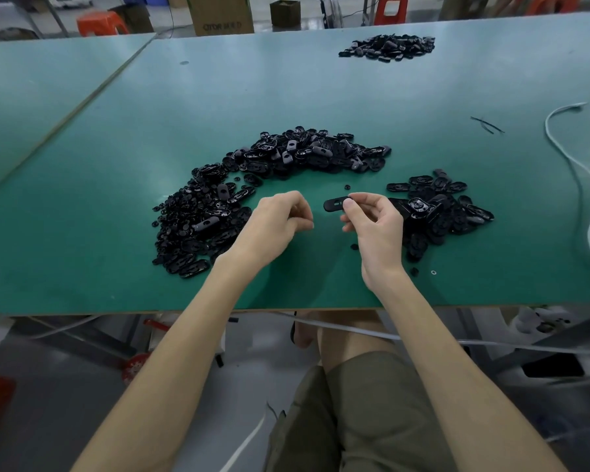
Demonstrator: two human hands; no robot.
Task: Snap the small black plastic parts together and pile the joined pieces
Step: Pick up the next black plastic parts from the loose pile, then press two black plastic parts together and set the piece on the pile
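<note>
The green table is seen with its near edge running straight across just below the wrists, and a bare strip of mat is left between that edge and the hands. This pocket is hemmed in on the left and far sides by a large curved pile of black parts, and on the right by a smaller pile lying just beside the right hand. A third pile is set well apart at the far right, and a white cable is trailed down the right side. One oblong black part is pinched at its right end between the right hand's thumb and forefinger. Its long axis is laid left to right, nearly level, with the free rounded end pointed at the left hand and a small gap shown between. The left hand is held above the mat with fingers curled in and tips bunched — whether anything is gripped there cannot be told.
</note>
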